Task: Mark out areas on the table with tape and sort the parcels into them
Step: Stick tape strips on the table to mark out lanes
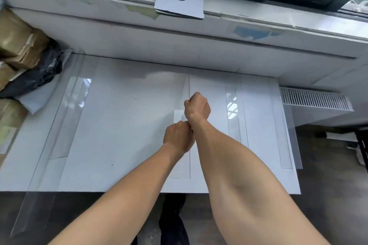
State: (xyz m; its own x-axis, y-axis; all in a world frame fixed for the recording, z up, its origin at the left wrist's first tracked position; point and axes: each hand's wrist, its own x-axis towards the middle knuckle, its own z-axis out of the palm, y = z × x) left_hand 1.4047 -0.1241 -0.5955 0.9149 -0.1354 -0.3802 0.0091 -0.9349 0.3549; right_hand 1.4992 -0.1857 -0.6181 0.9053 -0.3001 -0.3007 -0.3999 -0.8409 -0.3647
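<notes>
Fists over the taped table (119,125)
Left hand (178,137) and right hand (197,106) are curled, contents impossible to tell; clear tape strip (182,167) runs near edge to far (card (191,7) scrawl unreadable).

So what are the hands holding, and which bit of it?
Cannot tell. The left hand and right hand are both curled above a clear tape strip on the table, but their fingertips are hidden.
</notes>
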